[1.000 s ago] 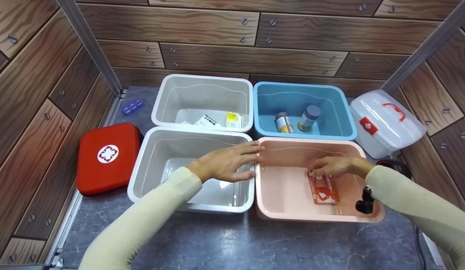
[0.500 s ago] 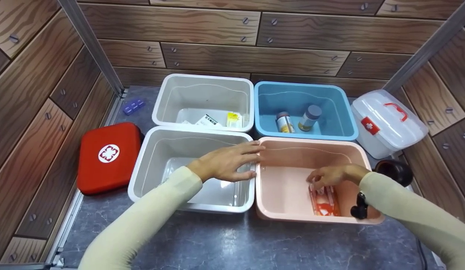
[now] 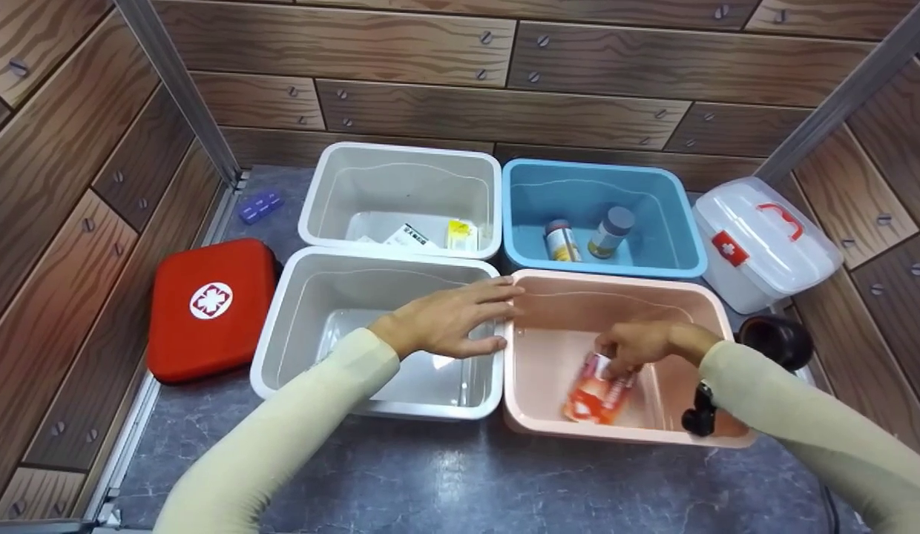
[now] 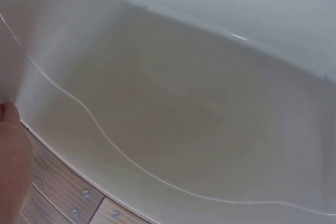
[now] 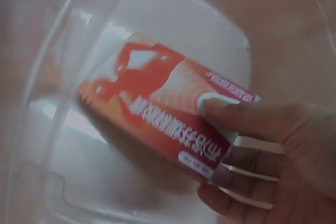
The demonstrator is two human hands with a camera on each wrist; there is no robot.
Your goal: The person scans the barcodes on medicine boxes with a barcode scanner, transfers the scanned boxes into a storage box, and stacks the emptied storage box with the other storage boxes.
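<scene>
My right hand (image 3: 642, 345) reaches into the pink bin (image 3: 631, 432) and pinches one end of a red and orange medicine box (image 3: 595, 393), thumb on its printed face. In the right wrist view the box (image 5: 157, 98) is tilted, with the fingers curled beneath its near end. My left hand (image 3: 460, 320) lies across the front grey bin (image 3: 378, 410), its fingers straight and their tips on the rims where that bin meets the pink one. Only a bit of the left hand (image 4: 13, 166) shows at the edge of the left wrist view.
Behind stand a grey bin (image 3: 408, 148) with several small packets and a blue bin (image 3: 601, 167) holding two bottles. A red first-aid case (image 3: 208, 334) is at left, near a purple pill box (image 3: 260, 206). A clear first-aid box (image 3: 771, 245) and a black cup-like object (image 3: 775, 343) stand right.
The medicine box has swung from lying along the pink bin's right side to an angle toward the left, gripped by my right hand. The left hand has stayed put.
</scene>
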